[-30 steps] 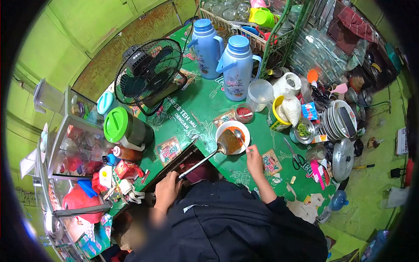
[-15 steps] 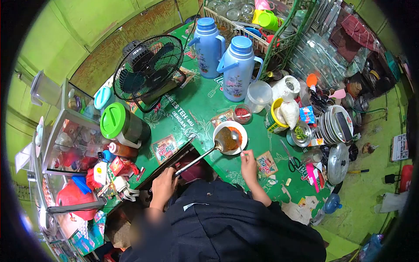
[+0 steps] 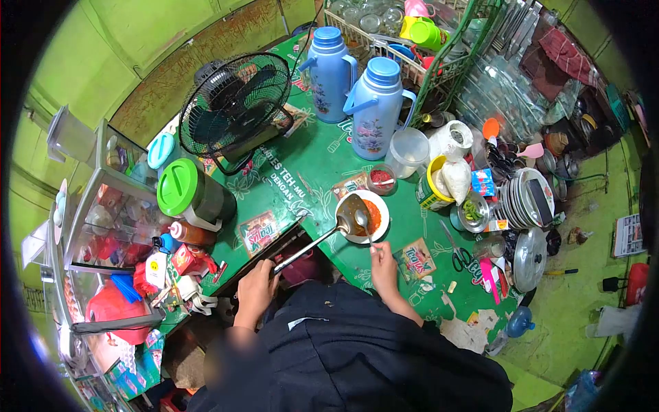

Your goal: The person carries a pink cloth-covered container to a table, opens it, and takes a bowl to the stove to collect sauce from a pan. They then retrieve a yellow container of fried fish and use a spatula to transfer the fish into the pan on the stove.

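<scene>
My left hand (image 3: 257, 291) is closed round the end of a long metal ladle handle. The bowl of the ladle (image 3: 351, 210) lies over the left part of a white plate (image 3: 385, 223), with brownish liquid in it. Orange-red sauce (image 3: 373, 217) covers the plate's middle. In my right hand (image 3: 383, 269) a metal spoon (image 3: 362, 219) is pinched by its handle; its tip reaches into the ladle's bowl. Just behind the plate stands a small jar of red paste (image 3: 381, 179).
Two blue flasks (image 3: 378, 110) and a clear tub (image 3: 406, 152) stand behind. A black fan (image 3: 237, 103) and a green-lidded jug (image 3: 178, 189) are at left. To the right lie scissors (image 3: 461, 258), stacked plates (image 3: 516, 199) and a pot lid (image 3: 530, 259). A table gap opens below the ladle handle.
My right hand has shifted left and slightly toward my body, and the spoon's tip has come into the ladle's bowl. The ladle and my left hand have barely moved.
</scene>
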Motion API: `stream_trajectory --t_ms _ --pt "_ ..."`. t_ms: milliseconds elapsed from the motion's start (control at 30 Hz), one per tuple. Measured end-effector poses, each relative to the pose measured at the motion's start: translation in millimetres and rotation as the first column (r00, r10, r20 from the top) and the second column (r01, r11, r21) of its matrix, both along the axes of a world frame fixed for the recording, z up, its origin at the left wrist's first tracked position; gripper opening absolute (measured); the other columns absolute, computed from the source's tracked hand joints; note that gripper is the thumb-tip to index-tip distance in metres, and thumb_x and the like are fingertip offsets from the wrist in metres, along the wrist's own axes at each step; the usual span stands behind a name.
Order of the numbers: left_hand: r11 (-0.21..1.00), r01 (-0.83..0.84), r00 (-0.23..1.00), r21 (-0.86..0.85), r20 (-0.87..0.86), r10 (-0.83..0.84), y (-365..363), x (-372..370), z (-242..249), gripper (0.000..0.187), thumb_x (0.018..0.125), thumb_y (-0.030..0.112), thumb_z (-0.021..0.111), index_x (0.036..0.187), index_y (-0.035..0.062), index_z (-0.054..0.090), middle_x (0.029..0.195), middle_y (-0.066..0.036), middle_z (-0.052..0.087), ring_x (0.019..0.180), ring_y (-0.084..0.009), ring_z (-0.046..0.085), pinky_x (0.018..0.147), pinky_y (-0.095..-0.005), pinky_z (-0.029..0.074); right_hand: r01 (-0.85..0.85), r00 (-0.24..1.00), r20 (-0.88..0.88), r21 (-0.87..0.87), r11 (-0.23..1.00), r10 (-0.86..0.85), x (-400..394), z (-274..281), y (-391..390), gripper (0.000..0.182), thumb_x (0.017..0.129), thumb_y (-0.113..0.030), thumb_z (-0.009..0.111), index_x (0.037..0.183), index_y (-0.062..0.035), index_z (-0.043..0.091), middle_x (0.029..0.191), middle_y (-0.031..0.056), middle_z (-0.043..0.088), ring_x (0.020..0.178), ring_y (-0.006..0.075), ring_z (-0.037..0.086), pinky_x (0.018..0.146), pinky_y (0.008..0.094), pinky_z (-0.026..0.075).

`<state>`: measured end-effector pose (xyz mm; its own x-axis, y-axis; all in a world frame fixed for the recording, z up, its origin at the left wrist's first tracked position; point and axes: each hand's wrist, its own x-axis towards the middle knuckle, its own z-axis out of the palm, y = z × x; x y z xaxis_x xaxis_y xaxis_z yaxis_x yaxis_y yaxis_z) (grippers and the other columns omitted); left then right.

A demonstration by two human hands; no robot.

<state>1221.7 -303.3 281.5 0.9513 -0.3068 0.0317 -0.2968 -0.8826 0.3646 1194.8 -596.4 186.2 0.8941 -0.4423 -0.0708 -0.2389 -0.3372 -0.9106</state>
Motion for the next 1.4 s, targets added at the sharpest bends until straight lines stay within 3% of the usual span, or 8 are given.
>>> stream_trajectory --t_ms 133,233,333,600,667,867,1100,1400 --pt "1.000 -0.012 1.000 -0.017 0.026 0.012 2 0 0 0.023 0.081 0.016 0.067 0.096 0.0068 0.052 0.083 -0.014 0.058 0.074 -0.0329 0.061 0.062 -0.0407 0.047 0.071 0.996 -0.051 -0.010 0.997 -0.071 -3 -29 -10 0.012 0.096 -0.016 0.051 0.098 -0.0055 0.047 0.055 0.0060 0.042 0.049 0.0145 0.040 0.048 0.0349 0.031" --pt "1.000 -0.027 1.000 -0.004 0.013 0.027 4 -1 -2 0.023 0.081 0.016 0.067 0.095 0.0069 0.051 0.083 -0.014 0.058 0.074 -0.0330 0.061 0.063 -0.0408 0.047 0.078 0.981 -0.169 -0.085 0.993 -0.091 -1 -26 -17 0.013 0.096 -0.017 0.051 0.099 -0.0048 0.048 0.062 0.0148 0.051 0.057 0.0331 0.054 0.055 0.0436 0.039" --pt "1.000 -0.015 1.000 0.007 0.016 0.015 4 -2 -2 0.023 0.081 0.016 0.067 0.095 0.0069 0.051 0.082 -0.013 0.058 0.074 -0.0328 0.061 0.062 -0.0406 0.047 0.024 0.999 -0.033 -0.035 0.999 -0.025 2 -1 -3 0.012 0.097 -0.016 0.050 0.098 -0.0044 0.048 0.056 0.0081 0.043 0.049 0.0192 0.042 0.048 0.0365 0.032" --pt "1.000 -0.021 0.999 -0.016 0.040 0.022 3 -4 -3 0.024 0.080 0.015 0.068 0.094 0.0073 0.050 0.081 -0.013 0.056 0.072 -0.0327 0.060 0.060 -0.0411 0.046 0.042 0.999 0.010 -0.088 0.995 -0.041 -5 -31 -5 0.013 0.098 -0.017 0.049 0.101 -0.0041 0.046 0.058 0.0093 0.043 0.049 0.0205 0.044 0.049 0.0370 0.034" --pt "1.000 -0.025 0.999 -0.014 0.040 0.026 3 -4 -2 0.024 0.080 0.015 0.068 0.094 0.0072 0.050 0.081 -0.013 0.056 0.072 -0.0327 0.060 0.060 -0.0412 0.046 0.033 0.986 -0.160 -0.086 0.996 -0.046 -7 -23 -10 0.012 0.097 -0.014 0.048 0.102 -0.0037 0.046 0.071 0.0182 0.056 0.068 0.0392 0.058 0.059 0.0465 0.041" --pt "1.000 -0.014 0.999 0.001 0.036 0.014 0 -2 -3 0.024 0.080 0.014 0.067 0.096 0.0069 0.050 0.084 -0.013 0.058 0.074 -0.0326 0.061 0.061 -0.0406 0.047 -0.110 0.989 -0.102 -0.058 0.992 0.103 -13 -6 4 0.014 0.097 -0.017 0.048 0.103 -0.0040 0.046 0.072 0.0189 0.057 0.068 0.0403 0.058 0.059 0.0470 0.041" --pt "0.999 -0.039 0.999 -0.027 0.028 0.039 2 -6 -5 0.025 0.081 0.015 0.067 0.097 0.0070 0.051 0.086 -0.013 0.060 0.075 -0.0325 0.062 0.061 -0.0400 0.048 -0.005 0.992 -0.123 -0.269 0.963 -0.029 -7 -22 -22 0.011 0.097 -0.013 0.045 0.104 -0.0048 0.046 0.074 0.0228 0.058 0.070 0.0439 0.058 0.058 0.0514 0.040" --pt "0.999 -0.044 0.999 -0.015 0.028 0.045 1 -6 -10 0.025 0.081 0.016 0.067 0.097 0.0070 0.051 0.086 -0.013 0.059 0.074 -0.0323 0.062 0.061 -0.0397 0.048 -0.096 0.995 -0.013 -0.124 0.988 0.096 -13 -11 1 0.014 0.097 -0.017 0.047 0.104 -0.0048 0.046 0.074 0.0208 0.059 0.070 0.0427 0.059 0.060 0.0501 0.041"
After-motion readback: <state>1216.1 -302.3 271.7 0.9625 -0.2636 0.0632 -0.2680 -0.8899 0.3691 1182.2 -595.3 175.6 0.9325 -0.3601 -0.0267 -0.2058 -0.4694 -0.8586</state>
